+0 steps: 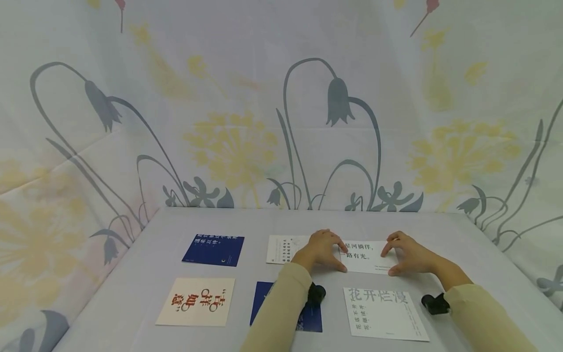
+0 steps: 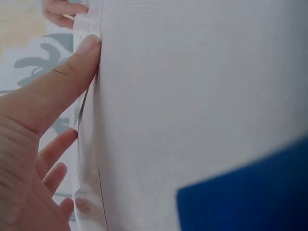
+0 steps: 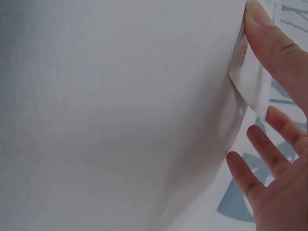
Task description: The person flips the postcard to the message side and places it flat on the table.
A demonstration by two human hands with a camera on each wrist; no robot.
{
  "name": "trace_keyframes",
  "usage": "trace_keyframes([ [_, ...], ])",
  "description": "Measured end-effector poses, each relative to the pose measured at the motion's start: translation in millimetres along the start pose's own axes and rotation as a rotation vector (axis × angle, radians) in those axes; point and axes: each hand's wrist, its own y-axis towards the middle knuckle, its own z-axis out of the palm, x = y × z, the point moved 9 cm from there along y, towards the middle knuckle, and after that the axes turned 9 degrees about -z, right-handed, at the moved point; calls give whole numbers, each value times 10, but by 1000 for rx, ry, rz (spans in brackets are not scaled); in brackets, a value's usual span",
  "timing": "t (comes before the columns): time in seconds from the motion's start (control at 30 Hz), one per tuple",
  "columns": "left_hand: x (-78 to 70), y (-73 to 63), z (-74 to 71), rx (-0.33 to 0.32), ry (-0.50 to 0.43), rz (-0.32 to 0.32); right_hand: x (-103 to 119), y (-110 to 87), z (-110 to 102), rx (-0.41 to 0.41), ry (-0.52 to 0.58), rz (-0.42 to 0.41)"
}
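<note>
At the back right of the table is a white card (image 1: pixel 367 256) printed with dark characters. My left hand (image 1: pixel 323 250) is at its left end, thumb and fingertips on the card. At the other end, my right hand (image 1: pixel 412 255) holds the card between thumb and index finger. In the right wrist view, the right thumb (image 3: pixel 262 24) meets one edge of the card (image 3: pixel 250 84), while the index fingertip reaches its far corner. The left thumb (image 2: pixel 82 62) lies along a thin edge in the left wrist view; most of the card is hidden there.
Left of my left hand lies another white card (image 1: pixel 279 249), partly covered. A blue card (image 1: pixel 213 250) and a cream card with red characters (image 1: pixel 195 302) are further left. My left sleeve covers part of another blue card (image 1: pixel 311 320). A white card with grey lettering (image 1: pixel 384 313) lies front right.
</note>
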Motion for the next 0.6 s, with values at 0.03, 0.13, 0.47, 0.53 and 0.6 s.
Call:
trace_keyframes([
  [0.03, -1, -3, -3, -4, 0, 1, -4, -3, -8, -10, -9, -2],
  [0.13, -19, -16, -25, -23, 4, 15, 3, -17, -31, -44, -43, -25],
  [0.47, -47, -54, -13, -49, -274, -1, 99, -109, -78, -129, -27, 10],
  [0.53, -57, -69, -11, -37, -330, -19, 123, -125, -108, -170, -42, 17],
  [0.6, -59, -81, -14, -36, -364, -35, 142, -140, -132, -209, -49, 25],
])
